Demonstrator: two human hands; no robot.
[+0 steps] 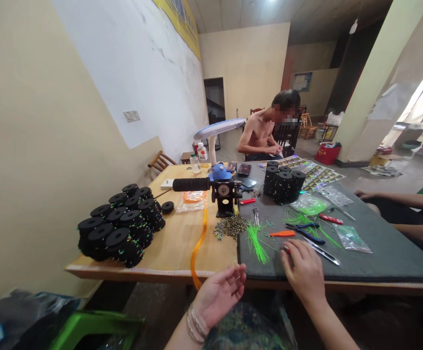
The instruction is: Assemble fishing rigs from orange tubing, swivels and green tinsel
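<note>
My left hand (223, 295), with bracelets at its wrist, is palm up just off the table's front edge. Its fingers are curled, thumb and forefinger pinched, and what they hold is too small to name. Over the dark mat (389, 253), my right hand (304, 267) has its fingers bent and pressed together. A tiny dark thing shows at the fingertips, and I cannot make it out. Just beyond lie an orange-handled tool (282, 234), blue-handled pliers (308, 227) and tweezers (324, 252). A bundle of green strands (258, 245) and a pile of small metal beads (233, 225) lie between the hands.
Black foam spools (118, 238) are stacked at left, more spools (283, 182) at the back. A black device with a foam grip (191, 184) stands mid-table near an orange strand (196, 253) and a lamp (218, 127). One person (258, 131) sits opposite; another person's arms (397, 198) show at right.
</note>
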